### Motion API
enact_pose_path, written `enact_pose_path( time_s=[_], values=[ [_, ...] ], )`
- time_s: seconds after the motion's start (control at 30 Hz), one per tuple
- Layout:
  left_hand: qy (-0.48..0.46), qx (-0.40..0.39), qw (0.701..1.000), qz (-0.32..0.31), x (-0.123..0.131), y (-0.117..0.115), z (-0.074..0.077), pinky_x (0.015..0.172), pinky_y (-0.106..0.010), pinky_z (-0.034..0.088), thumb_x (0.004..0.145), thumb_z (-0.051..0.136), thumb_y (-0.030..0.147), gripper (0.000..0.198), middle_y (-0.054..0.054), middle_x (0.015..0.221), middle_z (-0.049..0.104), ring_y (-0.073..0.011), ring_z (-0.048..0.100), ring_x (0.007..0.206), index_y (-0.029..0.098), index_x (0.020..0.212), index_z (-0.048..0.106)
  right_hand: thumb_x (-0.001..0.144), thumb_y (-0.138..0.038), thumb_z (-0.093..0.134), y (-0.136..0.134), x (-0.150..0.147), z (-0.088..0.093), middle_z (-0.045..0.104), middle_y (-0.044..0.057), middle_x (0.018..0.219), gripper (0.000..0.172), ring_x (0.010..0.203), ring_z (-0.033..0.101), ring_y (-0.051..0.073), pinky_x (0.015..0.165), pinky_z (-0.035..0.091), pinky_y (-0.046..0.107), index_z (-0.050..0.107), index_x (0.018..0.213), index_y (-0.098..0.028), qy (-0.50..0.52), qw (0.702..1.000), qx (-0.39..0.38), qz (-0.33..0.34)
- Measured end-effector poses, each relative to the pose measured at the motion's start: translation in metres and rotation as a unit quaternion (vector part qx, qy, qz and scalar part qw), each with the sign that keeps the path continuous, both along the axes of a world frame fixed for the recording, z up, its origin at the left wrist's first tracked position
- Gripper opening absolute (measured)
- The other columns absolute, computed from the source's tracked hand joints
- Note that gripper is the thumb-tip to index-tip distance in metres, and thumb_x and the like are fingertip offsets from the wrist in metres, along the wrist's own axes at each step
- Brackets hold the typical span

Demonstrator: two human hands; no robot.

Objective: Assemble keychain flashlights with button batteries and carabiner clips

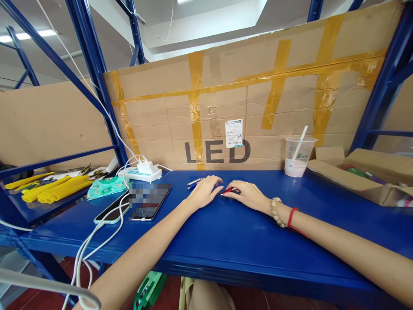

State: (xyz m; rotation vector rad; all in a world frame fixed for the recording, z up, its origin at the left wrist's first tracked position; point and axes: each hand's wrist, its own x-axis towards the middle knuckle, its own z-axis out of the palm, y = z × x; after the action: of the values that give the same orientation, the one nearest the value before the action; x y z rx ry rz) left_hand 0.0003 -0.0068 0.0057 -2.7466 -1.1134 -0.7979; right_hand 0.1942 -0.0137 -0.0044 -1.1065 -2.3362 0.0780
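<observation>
The blue tabletop provides open room behind its front edge. Beyond, the right hand pinches a red stick (mid-table); the left hand, loosely spread, lies beside a blue stick, before the cardboard panel.

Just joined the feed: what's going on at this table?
Someone is working at a blue table. The right hand pinches a slim red item. The left hand is palm down nearby, with nothing visible in its fingers. A small blue item lies beside it, and a cup with a straw stands off to the right.
</observation>
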Motion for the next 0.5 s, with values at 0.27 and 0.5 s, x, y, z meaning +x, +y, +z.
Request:
enact_pose_path(
  time_s=[0.27, 0.5],
  values=[
    [-0.029, -0.044, 0.998, 0.028, -0.0017, -0.0028, 0.0020, 0.092, -0.037, 0.038, 0.094, 0.025, 0.036, 0.029, -0.004, 0.101, 0.058, -0.0181, 0.052, 0.097, 0.021, 0.109, 0.045, 0.082, -0.051, 0.050, -0.0010, 0.0009, 0.0002, 0.064, -0.002, 0.089, 0.028, 0.084, 0.058, 0.017, 0.071, 0.042, 0.028, 0.063, 0.086, -0.027, -0.009, 1.000, 0.014, -0.007],
    [-0.031, -0.047, 0.998, 0.031, -0.0023, -0.0015, 0.0009, 0.093, -0.037, 0.038, 0.093, 0.023, 0.038, 0.031, -0.003, 0.103, 0.058, -0.0180, 0.052, 0.099, 0.023, 0.108, 0.046, 0.084, -0.050, 0.046, 0.0004, 0.0024, 0.0002, 0.063, -0.001, 0.088, 0.028, 0.081, 0.059, 0.016, 0.068, 0.042, 0.027, 0.065, 0.090, -0.029, -0.004, 1.000, 0.026, -0.011]
  ],
)
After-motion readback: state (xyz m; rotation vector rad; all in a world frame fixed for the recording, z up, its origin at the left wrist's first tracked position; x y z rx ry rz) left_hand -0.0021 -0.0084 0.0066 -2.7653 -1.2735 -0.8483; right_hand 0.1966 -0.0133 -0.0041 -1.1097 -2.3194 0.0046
